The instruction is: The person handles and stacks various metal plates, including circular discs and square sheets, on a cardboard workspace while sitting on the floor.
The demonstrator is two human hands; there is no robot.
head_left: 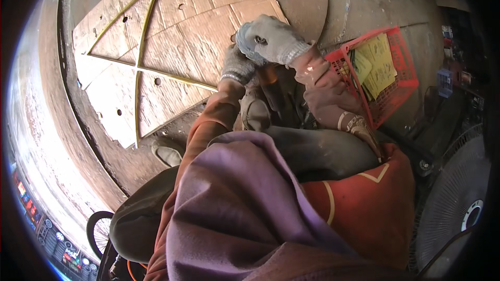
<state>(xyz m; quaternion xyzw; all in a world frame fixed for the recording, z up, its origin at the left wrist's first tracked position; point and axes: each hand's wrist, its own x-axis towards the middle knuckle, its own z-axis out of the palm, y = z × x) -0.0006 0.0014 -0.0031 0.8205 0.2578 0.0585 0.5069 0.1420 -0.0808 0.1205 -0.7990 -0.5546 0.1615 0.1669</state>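
My right hand (pixel 276 40), in a pale grey knit glove with bluish-grey fingers, is curled over beside my left hand. My left hand (pixel 238 65), in the same kind of glove, is closed just below it and the two touch. Whatever lies between them is hidden. Under the hands is a dark brown object with an orange-brown band (pixel 269 76); its kind is unclear. To the left, a frame of thin gold-edged strips (pixel 138 66) lies on a flattened cardboard sheet (pixel 182 36). Two strips cross and a third joins their far ends.
A red plastic basket (pixel 401 54) with yellow papers (pixel 376 65) stands right of my right forearm. A fan (pixel 453 192) is at the lower right. My shoes (pixel 255 112) flank the near cardboard edge. A spoked wheel (pixel 99 231) shows at the lower left.
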